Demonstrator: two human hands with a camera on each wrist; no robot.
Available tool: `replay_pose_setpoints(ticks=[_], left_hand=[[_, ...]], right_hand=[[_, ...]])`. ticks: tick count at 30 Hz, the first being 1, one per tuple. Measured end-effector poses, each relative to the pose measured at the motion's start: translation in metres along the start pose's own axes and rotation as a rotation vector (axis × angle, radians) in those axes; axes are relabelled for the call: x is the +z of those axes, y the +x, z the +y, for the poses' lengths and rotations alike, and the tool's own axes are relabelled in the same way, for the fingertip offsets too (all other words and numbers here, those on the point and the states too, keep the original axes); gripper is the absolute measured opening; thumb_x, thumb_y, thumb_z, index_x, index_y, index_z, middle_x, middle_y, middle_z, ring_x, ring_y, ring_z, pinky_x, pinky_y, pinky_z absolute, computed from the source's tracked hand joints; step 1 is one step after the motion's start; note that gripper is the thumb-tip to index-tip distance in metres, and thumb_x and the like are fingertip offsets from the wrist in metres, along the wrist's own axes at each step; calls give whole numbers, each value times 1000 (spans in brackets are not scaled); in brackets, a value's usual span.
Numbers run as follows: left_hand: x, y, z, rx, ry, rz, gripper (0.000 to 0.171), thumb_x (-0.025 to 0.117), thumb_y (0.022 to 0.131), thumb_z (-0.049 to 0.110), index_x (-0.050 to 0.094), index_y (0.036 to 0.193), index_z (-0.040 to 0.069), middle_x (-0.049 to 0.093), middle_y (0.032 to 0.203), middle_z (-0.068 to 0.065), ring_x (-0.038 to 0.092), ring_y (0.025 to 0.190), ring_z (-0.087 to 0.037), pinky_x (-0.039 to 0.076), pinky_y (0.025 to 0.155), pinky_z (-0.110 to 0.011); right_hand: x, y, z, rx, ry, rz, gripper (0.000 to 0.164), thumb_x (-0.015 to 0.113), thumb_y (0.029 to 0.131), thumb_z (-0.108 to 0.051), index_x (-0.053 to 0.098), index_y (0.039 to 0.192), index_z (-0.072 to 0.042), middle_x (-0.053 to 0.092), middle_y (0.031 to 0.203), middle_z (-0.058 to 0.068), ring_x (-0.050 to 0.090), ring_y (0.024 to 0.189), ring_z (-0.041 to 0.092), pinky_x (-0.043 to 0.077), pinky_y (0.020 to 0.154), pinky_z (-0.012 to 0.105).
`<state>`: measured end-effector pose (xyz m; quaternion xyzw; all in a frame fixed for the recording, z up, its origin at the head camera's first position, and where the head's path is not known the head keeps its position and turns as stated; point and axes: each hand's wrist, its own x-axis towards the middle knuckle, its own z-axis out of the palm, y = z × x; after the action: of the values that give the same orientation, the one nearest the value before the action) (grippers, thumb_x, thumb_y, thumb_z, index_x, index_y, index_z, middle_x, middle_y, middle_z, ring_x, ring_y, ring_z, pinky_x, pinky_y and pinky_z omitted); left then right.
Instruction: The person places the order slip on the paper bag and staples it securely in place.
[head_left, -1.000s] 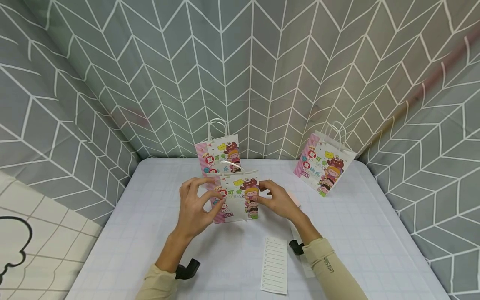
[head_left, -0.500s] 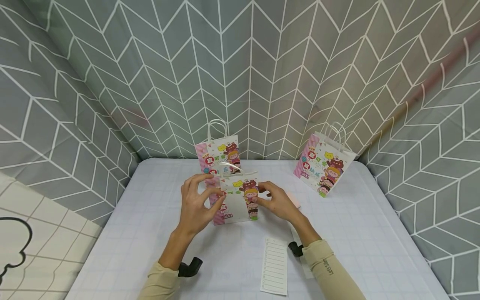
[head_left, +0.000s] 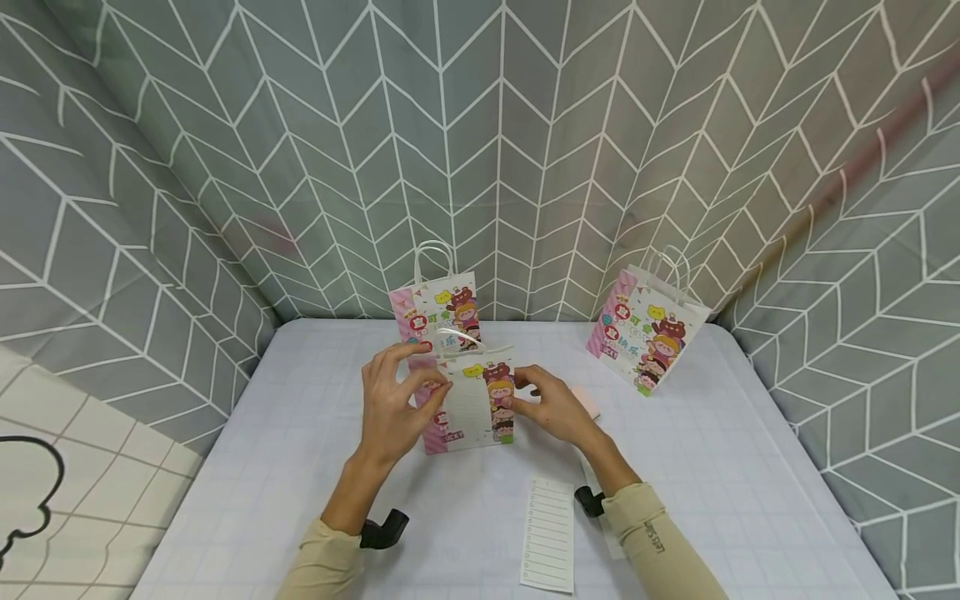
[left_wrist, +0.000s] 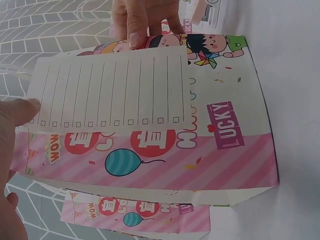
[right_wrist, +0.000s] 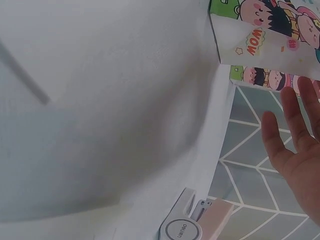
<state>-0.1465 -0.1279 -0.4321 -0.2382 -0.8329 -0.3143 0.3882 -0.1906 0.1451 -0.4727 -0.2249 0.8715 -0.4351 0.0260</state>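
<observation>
In the head view, a paper gift bag with cartoon figures and a pink striped side stands at mid-table. A white checklist sheet with ruled lines and small boxes lies against its front, covering part of the lettering. My left hand pinches the sheet's upper left corner between thumb and forefinger; in the left wrist view its thumb lies on the sheet's end. My right hand holds the bag's right side, thumb on the printed front and the other fingers round the side edge.
Two more such bags stand at the back, one behind the held bag and one to the right. A pink and white stapler lies beyond my right hand. Another checklist sheet lies in front, near a second paper partly under my right forearm.
My left hand has shifted slightly up with the checklist sheet, which now covers more of the bag's printed lettering. My right hand stays at the bag's side.
</observation>
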Motion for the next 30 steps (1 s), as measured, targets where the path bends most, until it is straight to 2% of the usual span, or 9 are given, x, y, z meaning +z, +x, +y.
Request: replay_pose_setpoints(ticks=[7,13,19,30], left_hand=[[1,2,0,-20,-1,24,15,88,77,17,76,85,14,64,125,-12,50,124,-31,31,98,-53],[2,6,1,-39,-3,52,15,88,78,17,77,86,13,67,122,-6,53,120,-30,32,98,-51],[3,9,2,-35,-21,62,18,89,75,12,76,87,11,72,110,-8,60,110,-28,35,94,-49],[1,15,2,-4,56,41,22,90,73,14,78,90,8,76,98,-5,65,96,-24,36,89,-46]], right_hand=[[0,-1,-2,-4,6,-5,49,73,93,-38,61,133,-13,64,123,2,59,118,24,47,99,48],[0,-1,-3,-8,0,-3,48,74,92,-37,62,132,-14,64,122,0,59,117,22,48,99,48],[1,-2,-3,-5,-8,-5,47,74,92,-36,62,131,-14,65,122,0,60,116,22,48,98,50],[2,-1,-3,-7,-40,6,46,73,92,-38,63,130,-14,64,122,-1,60,116,20,49,98,46]])
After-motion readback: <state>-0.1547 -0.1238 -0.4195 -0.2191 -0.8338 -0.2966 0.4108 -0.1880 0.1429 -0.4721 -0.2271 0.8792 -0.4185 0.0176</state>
